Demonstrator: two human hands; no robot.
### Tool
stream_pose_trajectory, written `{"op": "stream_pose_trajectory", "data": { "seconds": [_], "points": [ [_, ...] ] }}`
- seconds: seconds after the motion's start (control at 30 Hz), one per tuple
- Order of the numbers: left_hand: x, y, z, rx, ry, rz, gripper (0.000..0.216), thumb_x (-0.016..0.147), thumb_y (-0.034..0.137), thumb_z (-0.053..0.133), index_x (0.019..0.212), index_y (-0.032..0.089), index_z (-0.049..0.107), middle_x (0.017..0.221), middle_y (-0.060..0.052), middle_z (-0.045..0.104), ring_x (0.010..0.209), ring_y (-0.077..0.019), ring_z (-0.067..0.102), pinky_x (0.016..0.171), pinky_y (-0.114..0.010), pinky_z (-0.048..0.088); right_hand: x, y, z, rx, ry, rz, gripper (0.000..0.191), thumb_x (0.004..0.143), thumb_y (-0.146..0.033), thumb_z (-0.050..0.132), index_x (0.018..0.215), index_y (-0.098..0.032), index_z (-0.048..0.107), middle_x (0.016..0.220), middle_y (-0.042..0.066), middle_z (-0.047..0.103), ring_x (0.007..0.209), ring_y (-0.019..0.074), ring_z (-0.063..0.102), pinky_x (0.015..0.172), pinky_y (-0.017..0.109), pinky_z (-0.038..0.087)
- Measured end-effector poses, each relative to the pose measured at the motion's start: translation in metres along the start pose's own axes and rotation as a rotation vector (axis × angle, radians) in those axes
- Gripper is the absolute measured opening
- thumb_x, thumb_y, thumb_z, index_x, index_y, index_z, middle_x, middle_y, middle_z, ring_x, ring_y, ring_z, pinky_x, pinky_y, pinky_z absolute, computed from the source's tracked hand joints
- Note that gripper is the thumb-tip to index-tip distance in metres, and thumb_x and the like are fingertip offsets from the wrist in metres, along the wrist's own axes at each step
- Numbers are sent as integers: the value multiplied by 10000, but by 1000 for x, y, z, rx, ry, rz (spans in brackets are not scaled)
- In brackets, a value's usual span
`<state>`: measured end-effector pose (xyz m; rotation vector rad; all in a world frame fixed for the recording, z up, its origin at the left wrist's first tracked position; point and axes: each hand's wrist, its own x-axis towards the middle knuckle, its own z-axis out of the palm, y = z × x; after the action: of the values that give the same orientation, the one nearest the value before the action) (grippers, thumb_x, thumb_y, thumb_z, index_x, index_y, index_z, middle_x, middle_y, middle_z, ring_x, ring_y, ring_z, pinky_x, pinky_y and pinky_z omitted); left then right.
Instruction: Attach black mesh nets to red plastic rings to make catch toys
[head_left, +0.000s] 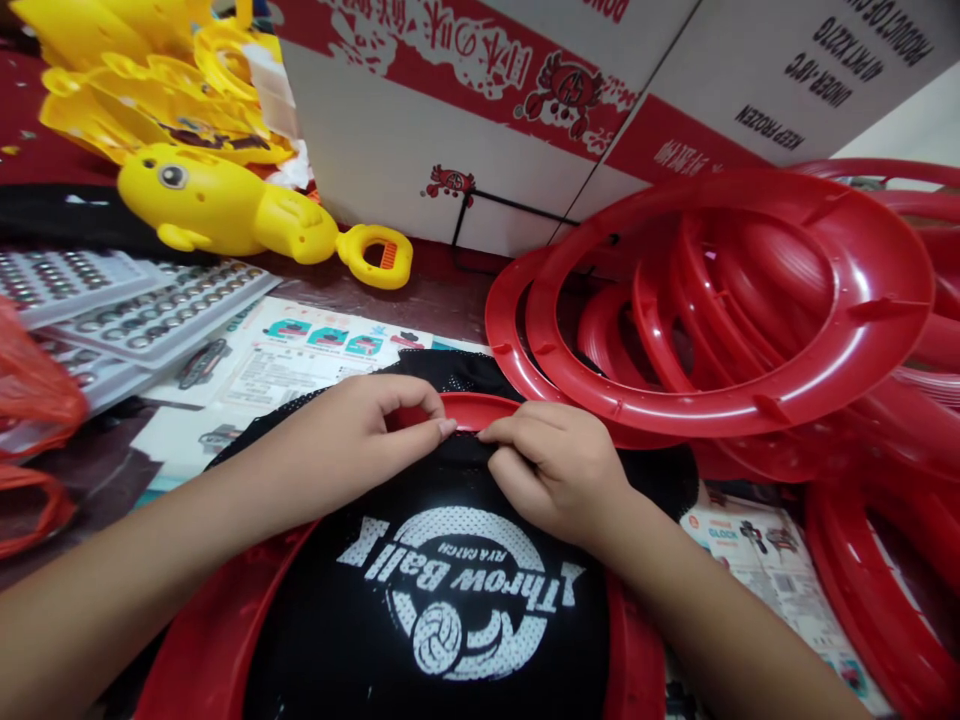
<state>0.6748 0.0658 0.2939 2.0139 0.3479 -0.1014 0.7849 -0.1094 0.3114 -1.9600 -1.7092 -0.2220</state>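
Note:
In front of me lies a black mesh cloth (pixel 442 485) with a white "Throw Ball" print, set within a red plastic ring (pixel 480 410). At the ring's far edge, my left hand (pixel 382 430) pinches the cloth's border between thumb and forefinger. Just to its right, my right hand (pixel 555 460) has its fingers curled onto the same border. A small gap separates the two hands, and red rim shows behind them. Black cloth also spreads past the ring at the far side.
More red rings (pixel 862 340) are heaped at the right. White cartons (pixel 390 150) stand behind. At the left are a yellow toy (pixel 217 205), yellow plastic parts (pixel 165 100), trays of small round pieces (pixel 157 320) and an orange-red bag (pixel 34 390). Printed cardboard (pixel 270 365) lies underneath.

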Motion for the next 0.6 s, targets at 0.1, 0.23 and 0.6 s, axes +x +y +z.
{"op": "stream_pose_trajectory", "data": {
  "seconds": [0.1,0.23,0.6],
  "points": [
    [0,3,2,109,49,77,257,841,435,495,726,229,598,709,29,565,679,-160,504,606,-302,355,0,-1,0,-29,8,-10,241,850,-119,472,767,-91,697,650,46,614,570,120,528,540,237,431],
    [-2,5,2,195,77,137,241,843,384,469,697,214,556,707,23,546,690,-164,492,633,-314,336,0,0,0,-50,26,-44,244,859,-116,470,780,-79,697,651,53,606,572,123,524,543,241,432],
    [-2,3,6,289,94,150,230,875,372,406,762,204,516,738,6,541,694,-176,492,630,-314,332,-2,1,3,-186,-24,-68,276,905,-151,446,783,-111,690,669,49,591,612,142,506,570,264,403]
  ]
}}
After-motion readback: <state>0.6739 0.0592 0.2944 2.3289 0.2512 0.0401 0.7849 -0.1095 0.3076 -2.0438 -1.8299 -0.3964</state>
